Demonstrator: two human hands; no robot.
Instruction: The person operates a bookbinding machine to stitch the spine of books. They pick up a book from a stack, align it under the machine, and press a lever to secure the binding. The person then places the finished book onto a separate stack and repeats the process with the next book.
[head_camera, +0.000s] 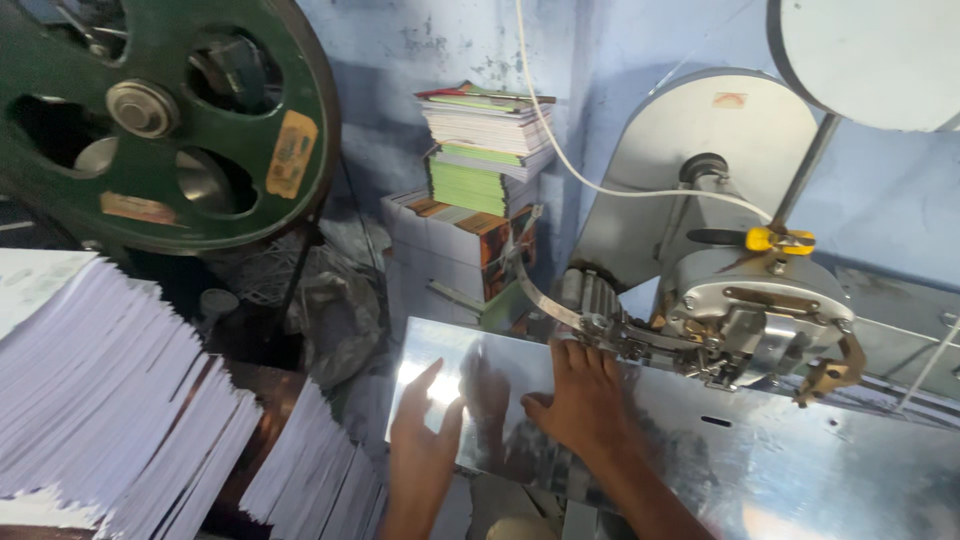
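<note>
My right hand (583, 398) lies flat, fingers spread, on the shiny sloped metal table (800, 470) of a stitching machine, its fingertips just under the machine's head (745, 320). My left hand (422, 450) rests open at the table's near left edge, palm toward the metal. Neither hand holds anything. The metal mirrors both hands.
Fanned stacks of white paper sheets (110, 400) lie at the left, with a smaller stack (315, 470) beside them. A large green flywheel (165, 110) stands behind. Piles of booklets (485, 145) sit on boxes against the blue wall. A white cable (600, 185) runs to the machine.
</note>
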